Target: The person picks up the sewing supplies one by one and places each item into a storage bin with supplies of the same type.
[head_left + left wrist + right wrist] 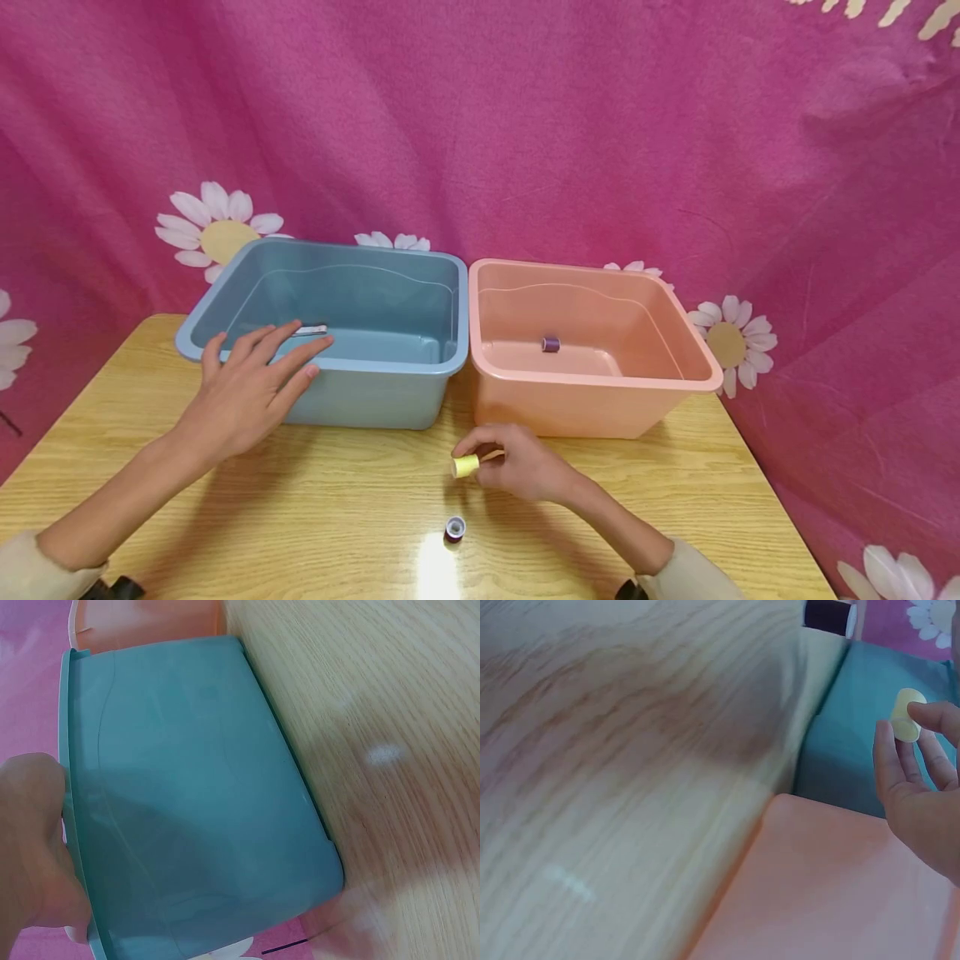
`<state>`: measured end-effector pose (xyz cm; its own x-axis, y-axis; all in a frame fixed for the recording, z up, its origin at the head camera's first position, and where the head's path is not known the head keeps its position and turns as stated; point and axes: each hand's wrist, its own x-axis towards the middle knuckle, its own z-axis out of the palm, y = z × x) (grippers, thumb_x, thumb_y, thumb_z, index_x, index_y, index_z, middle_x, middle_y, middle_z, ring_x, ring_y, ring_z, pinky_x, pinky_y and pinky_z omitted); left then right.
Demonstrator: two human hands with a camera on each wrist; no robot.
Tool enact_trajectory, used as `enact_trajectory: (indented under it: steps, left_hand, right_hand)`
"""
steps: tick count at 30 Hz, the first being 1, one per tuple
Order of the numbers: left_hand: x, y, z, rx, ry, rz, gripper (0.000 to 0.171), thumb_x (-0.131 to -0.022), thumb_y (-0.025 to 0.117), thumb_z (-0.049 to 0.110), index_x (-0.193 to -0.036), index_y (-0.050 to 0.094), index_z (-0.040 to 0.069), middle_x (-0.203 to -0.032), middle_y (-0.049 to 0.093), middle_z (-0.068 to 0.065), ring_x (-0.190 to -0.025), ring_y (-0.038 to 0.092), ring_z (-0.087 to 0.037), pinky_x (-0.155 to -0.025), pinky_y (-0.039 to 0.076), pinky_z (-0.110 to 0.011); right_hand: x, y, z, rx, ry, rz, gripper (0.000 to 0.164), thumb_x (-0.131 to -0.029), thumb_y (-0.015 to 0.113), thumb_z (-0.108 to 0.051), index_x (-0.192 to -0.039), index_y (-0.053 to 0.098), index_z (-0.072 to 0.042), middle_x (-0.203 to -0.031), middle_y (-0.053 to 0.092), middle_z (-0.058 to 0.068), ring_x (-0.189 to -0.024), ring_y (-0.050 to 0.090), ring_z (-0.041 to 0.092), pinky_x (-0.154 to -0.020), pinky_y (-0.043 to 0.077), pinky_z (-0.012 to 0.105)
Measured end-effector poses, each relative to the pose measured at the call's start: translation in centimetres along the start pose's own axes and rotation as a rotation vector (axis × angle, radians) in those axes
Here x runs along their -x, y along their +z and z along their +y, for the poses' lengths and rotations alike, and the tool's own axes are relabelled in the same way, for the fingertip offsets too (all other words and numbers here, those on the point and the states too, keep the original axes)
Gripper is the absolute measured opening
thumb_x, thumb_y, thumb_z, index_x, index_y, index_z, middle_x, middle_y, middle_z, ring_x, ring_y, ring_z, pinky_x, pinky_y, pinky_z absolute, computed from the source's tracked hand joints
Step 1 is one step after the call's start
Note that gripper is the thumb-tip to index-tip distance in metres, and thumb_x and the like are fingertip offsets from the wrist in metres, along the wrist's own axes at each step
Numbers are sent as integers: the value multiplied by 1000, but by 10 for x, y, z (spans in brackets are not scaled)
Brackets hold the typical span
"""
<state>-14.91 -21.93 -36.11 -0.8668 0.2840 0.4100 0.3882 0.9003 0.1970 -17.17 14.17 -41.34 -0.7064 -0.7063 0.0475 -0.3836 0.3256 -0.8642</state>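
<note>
My right hand (521,462) pinches a yellow thread spool (465,466) between thumb and fingers, in front of the pink bin. The right wrist view shows the same yellow spool (907,714) at the fingertips. On the table just below that hand, a dark thread spool (454,529) stands on end, its pale top facing up. My left hand (243,396) reaches over the front rim of the blue bin (375,364) with its fingers spread, holding nothing. Beyond its fingertips, a small whitish-grey item (311,330) lies inside the blue bin, partly covered by the fingers.
Right beside the blue bin stands a pink bin (592,382), with a purple thread spool (551,344) on its floor. Both bins sit toward the back of the wooden table (337,517). A magenta cloth (480,125) with white flowers hangs behind.
</note>
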Motion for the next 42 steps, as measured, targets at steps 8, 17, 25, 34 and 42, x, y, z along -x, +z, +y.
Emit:
enact_trajectory:
  steps: [8,17,25,34,42]
  left_hand:
    - [1,-1,0,-6,-4,-2,43,-105,50,38,-146,52,27,-149,42,-18,-129,39,-47,-98,13,-76]
    - [0,0,0,-8,0,5,43,-104,51,37,-146,52,27,-148,43,-18,-128,40,-47,-97,14,-75]
    - [0,0,0,0,6,7,43,-104,52,37,-146,52,27,-148,43,-18,-128,40,-46,-98,13,-76]
    - [-1,1,-1,0,11,12,43,-104,51,37,-146,52,27,-149,43,-18,-127,40,-47,-97,13,-76]
    - [0,1,0,7,8,6,44,-104,51,37,-147,51,27,-149,42,-18,-128,40,-46,-98,12,-77]
  right_hand:
    - [5,-5,-19,15,2,6,31,-83,59,15,-109,70,1,-108,66,5,-96,61,17,-87,54,30]
    - [9,-18,-35,17,-27,37,31,-84,64,14,-110,71,-2,-108,65,7,-97,61,19,-87,54,29]
    - [10,-36,-50,21,-75,46,32,-84,65,14,-110,71,-3,-108,68,6,-97,65,20,-87,55,33]
    - [11,-55,-55,-4,-81,79,33,-84,64,14,-112,70,-2,-111,66,10,-99,65,24,-87,55,34]
    - [10,-68,-56,24,-73,117,32,-84,66,12,-114,69,-1,-112,65,9,-100,65,24,-87,55,34]
